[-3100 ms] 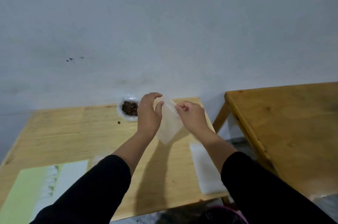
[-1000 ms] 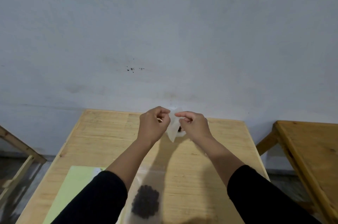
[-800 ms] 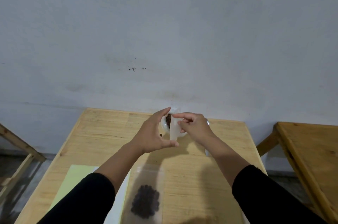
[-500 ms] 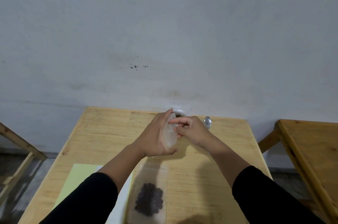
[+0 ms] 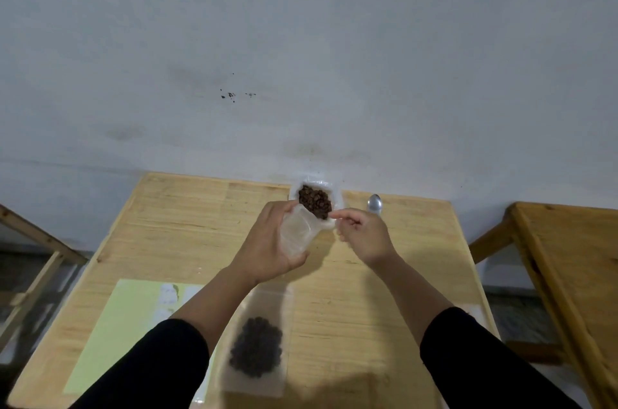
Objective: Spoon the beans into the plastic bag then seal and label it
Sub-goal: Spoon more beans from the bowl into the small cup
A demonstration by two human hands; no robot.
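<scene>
On the near left of the wooden table (image 5: 174, 208) I see a pale green sheet (image 5: 113, 331) lying flat, with a white patch of faint print at its right edge (too blurred for me to read). Just right of it, near the front edge, lies a filled plastic bag (image 5: 257, 341) with a dark heap of beans showing through it, partly under the left forearm in its black sleeve.

Further away, above the middle of the table, my left hand (image 5: 267, 248) holds an empty clear plastic bag (image 5: 296, 233): the fingers curl round its left side and the thumb presses the lower corner, so the bag stands with its mouth up. Behind it, at the far edge by the grey wall, sits a white container of brown beans (image 5: 314, 203).

My right hand (image 5: 364, 234) is just beside the bag's right rim, forefinger and thumb close together at the mouth; I cannot tell whether they pinch the plastic. A metal spoon (image 5: 374, 204) lies beyond that hand. A second wooden table (image 5: 575, 261) stands apart at the right.
</scene>
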